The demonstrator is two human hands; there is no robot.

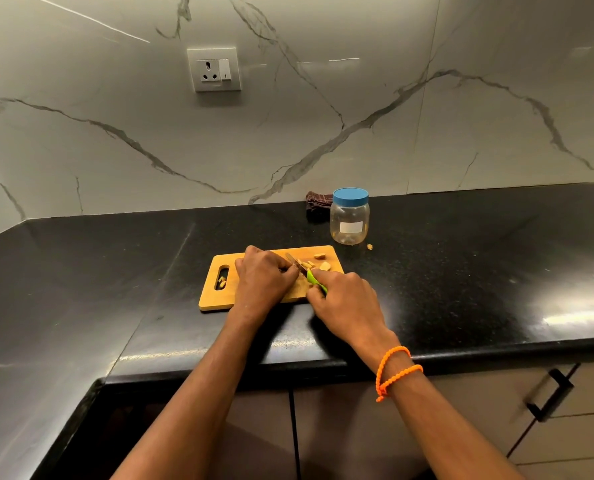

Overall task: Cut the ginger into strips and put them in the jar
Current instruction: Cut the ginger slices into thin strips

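On board (219, 289) | left hand (264, 278) curled | right hand (344, 299) grips knife (304, 271)

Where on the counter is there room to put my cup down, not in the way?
The black counter is bare right of the jar, out to the wall, and left of the cutting board, toward the corner. It is crowded on the board: the left hand, the right hand with the knife, and ginger pieces.

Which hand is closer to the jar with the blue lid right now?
Right. The right hand grips the green-handled knife in front of the jar. The left hand rests on the cutting board, farther left of it.
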